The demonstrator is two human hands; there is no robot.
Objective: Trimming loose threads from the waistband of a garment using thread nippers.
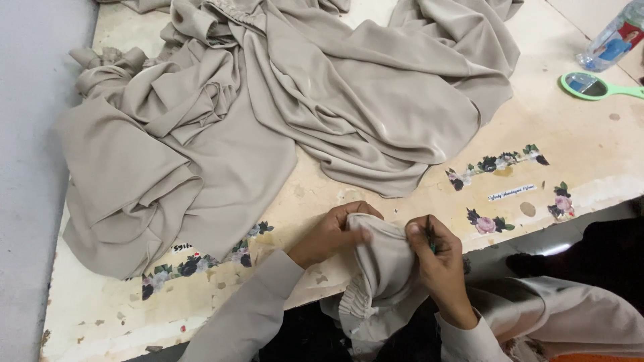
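beige gathered cuff (376,268) pinched between left hand (332,234) and right hand (436,258), close together at table edge (590,194). right fingers also grip a small dark tool (430,234). loose beige cloth (268,114) heaped beyond.

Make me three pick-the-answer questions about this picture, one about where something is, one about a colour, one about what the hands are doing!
1. Where is the mirror?
A. top right of the table
B. under the cloth
C. in a hand

2. What colour is the mirror's frame?
A. red
B. green
C. black

3. What are the left hand and right hand doing?
A. resting flat
B. holding a bottle
C. gripping a gathered cuff

Answers: A, it lies near the bottle; B, its rim and handle are green; C, both hands pinch the cuff.
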